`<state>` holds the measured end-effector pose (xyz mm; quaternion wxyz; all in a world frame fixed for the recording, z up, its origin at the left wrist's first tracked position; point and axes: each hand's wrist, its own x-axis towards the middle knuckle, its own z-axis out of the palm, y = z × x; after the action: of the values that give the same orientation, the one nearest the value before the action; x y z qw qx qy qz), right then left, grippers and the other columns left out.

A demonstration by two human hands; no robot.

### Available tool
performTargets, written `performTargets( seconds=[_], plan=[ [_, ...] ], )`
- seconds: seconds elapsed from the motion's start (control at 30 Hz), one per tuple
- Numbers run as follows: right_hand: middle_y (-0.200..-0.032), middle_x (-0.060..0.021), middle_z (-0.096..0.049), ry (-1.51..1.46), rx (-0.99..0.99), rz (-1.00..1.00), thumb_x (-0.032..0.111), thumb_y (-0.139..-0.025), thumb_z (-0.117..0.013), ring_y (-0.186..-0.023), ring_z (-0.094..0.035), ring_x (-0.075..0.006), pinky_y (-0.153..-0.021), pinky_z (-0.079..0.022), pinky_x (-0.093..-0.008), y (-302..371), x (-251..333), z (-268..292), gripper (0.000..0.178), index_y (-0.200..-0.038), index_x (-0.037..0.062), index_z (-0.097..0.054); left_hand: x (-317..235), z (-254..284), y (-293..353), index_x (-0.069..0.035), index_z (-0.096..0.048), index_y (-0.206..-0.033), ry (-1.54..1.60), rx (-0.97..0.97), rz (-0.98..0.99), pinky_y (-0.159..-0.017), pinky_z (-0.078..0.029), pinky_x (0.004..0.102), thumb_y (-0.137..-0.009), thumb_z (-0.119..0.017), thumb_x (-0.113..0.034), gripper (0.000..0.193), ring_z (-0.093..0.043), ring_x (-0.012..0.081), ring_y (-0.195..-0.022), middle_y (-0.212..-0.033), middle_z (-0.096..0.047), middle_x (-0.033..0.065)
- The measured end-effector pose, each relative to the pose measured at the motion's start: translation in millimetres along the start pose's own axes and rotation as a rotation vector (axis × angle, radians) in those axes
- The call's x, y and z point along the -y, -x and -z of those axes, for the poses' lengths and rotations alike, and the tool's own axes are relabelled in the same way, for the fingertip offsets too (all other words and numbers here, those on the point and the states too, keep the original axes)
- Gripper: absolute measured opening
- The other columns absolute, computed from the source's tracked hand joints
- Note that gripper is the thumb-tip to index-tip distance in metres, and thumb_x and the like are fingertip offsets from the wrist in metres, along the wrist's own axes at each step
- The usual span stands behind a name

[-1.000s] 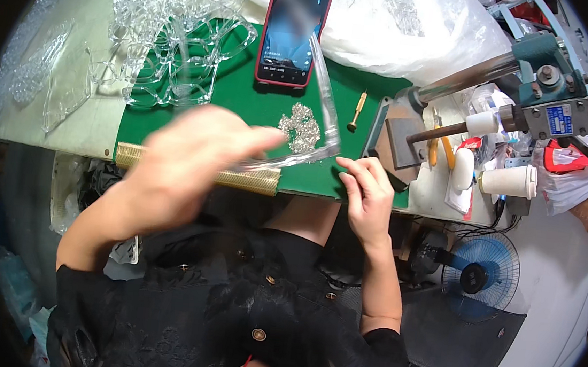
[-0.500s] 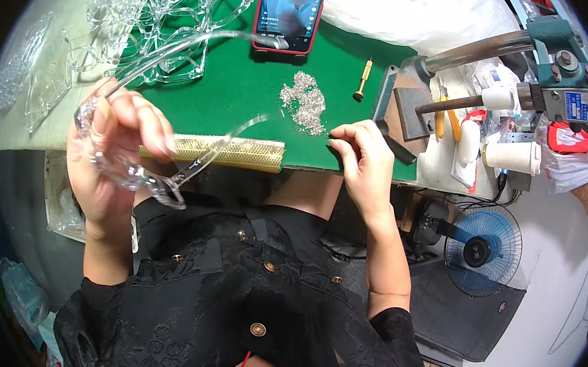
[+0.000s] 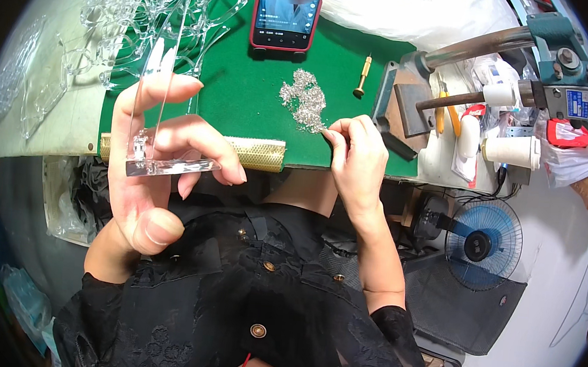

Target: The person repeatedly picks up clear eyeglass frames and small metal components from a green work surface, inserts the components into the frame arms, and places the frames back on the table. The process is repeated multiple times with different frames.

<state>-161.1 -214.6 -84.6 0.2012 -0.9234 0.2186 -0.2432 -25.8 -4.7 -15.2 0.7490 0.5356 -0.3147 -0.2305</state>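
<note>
A clear plastic eyeglass frame [image 3: 175, 167] rests across the fingers of my left hand [image 3: 137, 201], held up over the table's near edge. Its temple arms point away from me, and the hinge at the left corner shows plainly. My left thumb is spread away from the other fingers. On the green mat [image 3: 239, 95] lies a loose pile of tiny silvery metal pieces [image 3: 304, 100], too small to tell apart. The thumb and forefinger of my right hand [image 3: 360, 163] are pinched together at the pile's near right edge; whatever is between them is hidden.
Several clear eyeglass frames [image 3: 158, 14] heap at the far left. A phone [image 3: 284, 15] stands at the back. A small brass-coloured screwdriver [image 3: 363, 78] lies right of the pile, beside a hand press [image 3: 563, 64]. A gold perforated strip [image 3: 258, 154] lines the near edge.
My left hand has turned the eyeglass frame so its temple arms point away, and its fingers have spread. My right hand has shifted slightly left, its fingertips reaching the pile's edge.
</note>
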Motion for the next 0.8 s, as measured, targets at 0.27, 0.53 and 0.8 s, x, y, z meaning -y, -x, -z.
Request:
performTargets(
  seconds=[0.27,0.53,0.8],
  plan=[
    [-0.078,-0.0099,-0.052,0.135,0.019,0.045,0.008,-0.078,-0.068,-0.072,-0.056,-0.0287,-0.063,-0.046,-0.0385,-0.9,2.2,-0.2,0.013,-0.079,0.0031,-0.056,18.5,-5.2,-2.2,-0.001,-0.021,-0.138,-0.109,0.017,-0.094,-0.051,-0.035,0.0208,-0.081,-0.048,-0.075,0.097,-0.055,0.0144,-0.064,-0.078,-0.063,0.0144],
    [-0.077,-0.0113,-0.055,-0.145,0.059,0.023,0.000,-0.082,-0.059,-0.071,-0.057,-0.0287,-0.064,-0.045,-0.0361,-4.8,-8.6,11.3,0.004,-0.080,0.0010,-0.055,25.3,-9.2,-11.8,-0.001,-0.017,-0.140,0.046,0.359,-0.012,-0.067,-0.049,0.0262,-0.084,-0.058,-0.061,0.091,-0.062,0.0196,-0.079,-0.090,-0.061,0.0183],
    [-0.075,-0.0058,-0.054,-0.352,-0.068,0.517,0.009,-0.080,-0.065,-0.067,-0.053,-0.0208,-0.059,-0.043,-0.0299,-32.9,43.4,80.4,0.011,-0.077,0.0047,-0.056,43.0,-51.1,-24.7,0.001,-0.024,-0.141,-0.265,0.590,-0.137,-0.068,-0.049,0.0317,-0.089,-0.062,-0.035,0.074,-0.066,0.0254,-0.073,-0.087,-0.065,0.0139]
  ],
)
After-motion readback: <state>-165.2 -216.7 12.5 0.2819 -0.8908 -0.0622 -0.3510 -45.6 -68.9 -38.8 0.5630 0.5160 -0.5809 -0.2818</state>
